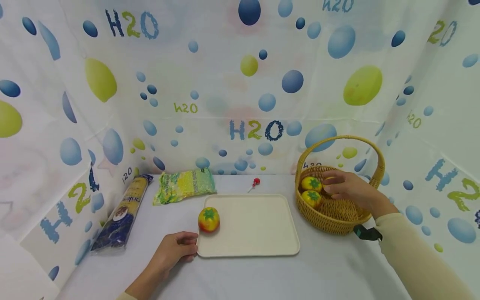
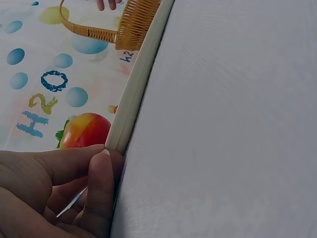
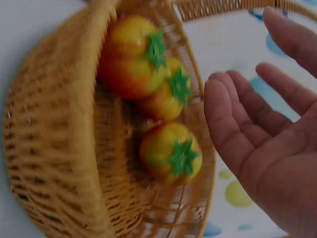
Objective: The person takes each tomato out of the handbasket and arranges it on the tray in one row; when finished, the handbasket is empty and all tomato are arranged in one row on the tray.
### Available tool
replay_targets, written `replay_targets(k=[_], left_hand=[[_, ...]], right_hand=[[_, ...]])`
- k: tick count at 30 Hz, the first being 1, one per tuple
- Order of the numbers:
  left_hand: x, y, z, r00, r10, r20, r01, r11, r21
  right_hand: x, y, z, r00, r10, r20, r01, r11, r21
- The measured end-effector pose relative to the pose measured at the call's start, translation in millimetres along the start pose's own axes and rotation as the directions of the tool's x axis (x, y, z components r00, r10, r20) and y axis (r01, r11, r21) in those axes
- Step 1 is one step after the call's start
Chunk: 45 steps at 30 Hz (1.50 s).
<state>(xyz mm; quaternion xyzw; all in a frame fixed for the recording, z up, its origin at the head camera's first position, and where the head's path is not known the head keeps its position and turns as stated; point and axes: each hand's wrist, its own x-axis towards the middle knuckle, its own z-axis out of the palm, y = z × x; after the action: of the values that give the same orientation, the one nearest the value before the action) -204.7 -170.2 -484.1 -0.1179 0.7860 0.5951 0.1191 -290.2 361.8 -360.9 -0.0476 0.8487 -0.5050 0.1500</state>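
Observation:
My left hand [image 1: 176, 250] is at the left front corner of a cream tray [image 1: 255, 225]. In the left wrist view its thumb and fingers pinch the tray's rim [image 2: 131, 109]. A yellow-red toy tomato [image 1: 208, 220] with a green star-shaped top sits on the tray's left side. Over the wicker basket [image 1: 330, 221] hovers my right hand [image 1: 348, 189], fingers spread and loosely bent, holding nothing. Inside the basket lie three similar tomatoes [image 3: 171, 153], clear in the right wrist view; in the head view my hand partly covers one.
A long blue-and-gold packet [image 1: 123, 212] lies at the left, beside a green-yellow bag [image 1: 185, 186]. Behind the tray is a red lollipop [image 1: 256, 182]. The basket's tall handle [image 1: 348, 137] arches over it. Patterned curtains [image 1: 225, 83] enclose the back and sides.

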Motion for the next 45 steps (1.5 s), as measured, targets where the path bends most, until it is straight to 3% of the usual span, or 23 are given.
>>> replay_targets(k=[9, 15, 22, 28, 34, 41, 45], left_hand=[[-0.1, -1.6, -0.4, 1.0, 0.009, -0.005, -0.009, 1.0, -0.006], [-0.5, -2.3, -0.2, 1.0, 0.008, -0.012, -0.008, 1.0, -0.007], [0.1, -2.4, -0.3, 1.0, -0.001, -0.016, 0.001, 1.0, 0.0], [0.7, -3.8, -0.3, 1.0, 0.005, -0.015, -0.005, 1.0, -0.005], [0.6, -4.7, 0.5, 1.0, 0.006, -0.013, -0.006, 1.0, -0.011], [0.5, -3.9, 0.4, 1.0, -0.004, -0.016, 0.003, 1.0, -0.01], [1.3, -3.8, 0.3, 1.0, -0.007, -0.014, 0.007, 1.0, -0.005]], right_hand=[[16.6, 26, -26, 1.0, 0.028, -0.014, -0.026, 0.995, 0.092], [23.2, 34, -39, 0.993, 0.099, -0.06, -0.094, 0.992, 0.089], [28.0, 35, -41, 0.961, 0.205, -0.184, -0.181, 0.974, 0.138], [28.8, 35, -41, 0.934, 0.275, -0.23, -0.246, 0.958, 0.147], [28.9, 40, -43, 0.928, 0.304, -0.217, -0.263, 0.944, 0.2], [33.8, 53, -39, 0.946, 0.298, -0.13, -0.244, 0.914, 0.324], [37.3, 59, -36, 0.948, 0.297, -0.112, -0.25, 0.916, 0.315]])
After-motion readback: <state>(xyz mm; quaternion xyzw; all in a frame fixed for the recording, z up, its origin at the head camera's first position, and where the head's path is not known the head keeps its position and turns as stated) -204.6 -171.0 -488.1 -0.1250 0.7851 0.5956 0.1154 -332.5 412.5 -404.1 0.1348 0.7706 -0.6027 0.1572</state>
